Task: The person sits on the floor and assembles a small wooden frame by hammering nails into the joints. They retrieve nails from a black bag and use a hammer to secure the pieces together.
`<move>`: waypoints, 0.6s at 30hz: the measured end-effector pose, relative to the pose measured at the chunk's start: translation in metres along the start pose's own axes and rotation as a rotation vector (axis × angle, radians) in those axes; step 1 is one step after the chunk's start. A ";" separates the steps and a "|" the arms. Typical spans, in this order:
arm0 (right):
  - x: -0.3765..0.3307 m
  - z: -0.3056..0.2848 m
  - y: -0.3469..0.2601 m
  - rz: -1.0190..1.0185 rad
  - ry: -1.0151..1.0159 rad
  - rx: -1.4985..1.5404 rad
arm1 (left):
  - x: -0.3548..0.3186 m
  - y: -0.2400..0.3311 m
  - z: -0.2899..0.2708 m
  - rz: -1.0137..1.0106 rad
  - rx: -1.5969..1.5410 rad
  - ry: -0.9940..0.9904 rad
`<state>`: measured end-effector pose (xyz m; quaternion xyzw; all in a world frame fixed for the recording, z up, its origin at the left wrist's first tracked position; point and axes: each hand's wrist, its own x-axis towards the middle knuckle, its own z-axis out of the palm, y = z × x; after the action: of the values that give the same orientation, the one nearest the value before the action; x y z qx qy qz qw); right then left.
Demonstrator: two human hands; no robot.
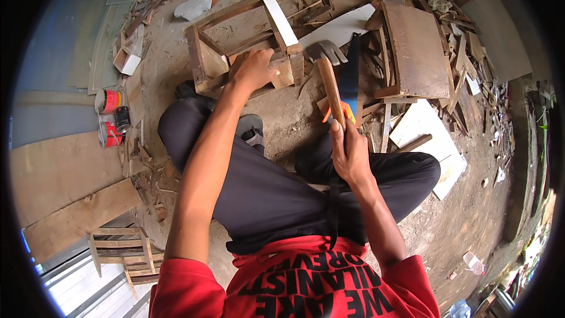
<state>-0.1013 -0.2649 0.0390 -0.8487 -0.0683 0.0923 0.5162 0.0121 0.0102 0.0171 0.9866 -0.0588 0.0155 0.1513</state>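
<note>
Your right hand (351, 153) has its fingers wrapped around the hammer (331, 91), which is raised with its head near the right end of the wooden frame (212, 65). This frame lies on the floor (162, 53), beyond your knees, nearer to the floor's left edge than to its right. Your left hand (253, 73) rests at the frame's near side; whether its fingers grip or only press, I cannot tell. If a stroke goes wide, it could hit these fingers, because they are close to the striking side. The frame might also slide on the rough ground. On the right, the saw (350, 76) and the brown box (415, 53) narrow your swing; toward the left edge, more floor shows.
</note>
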 end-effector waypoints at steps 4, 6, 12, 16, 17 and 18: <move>0.019 0.007 -0.023 -0.218 -0.031 -0.098 | 0.002 -0.006 0.003 -0.075 -0.039 -0.020; 0.026 0.011 -0.015 -0.184 -0.088 -0.179 | 0.002 -0.012 0.011 -0.038 0.049 0.032; 0.031 0.007 -0.017 -0.252 -0.030 -0.121 | 0.003 -0.008 0.007 -0.087 0.004 -0.055; 0.039 0.008 0.008 -0.193 -0.110 -0.151 | 0.005 -0.004 0.006 -0.107 -0.010 -0.067; 0.039 0.012 0.014 -0.180 -0.087 -0.079 | 0.007 -0.005 0.008 -0.108 -0.016 -0.061; 0.039 0.015 0.019 -0.168 -0.062 -0.006 | 0.007 -0.008 0.008 -0.108 -0.022 -0.055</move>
<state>-0.0663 -0.2527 0.0124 -0.8384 -0.1554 0.0749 0.5171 0.0199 0.0145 0.0071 0.9867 -0.0098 -0.0205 0.1611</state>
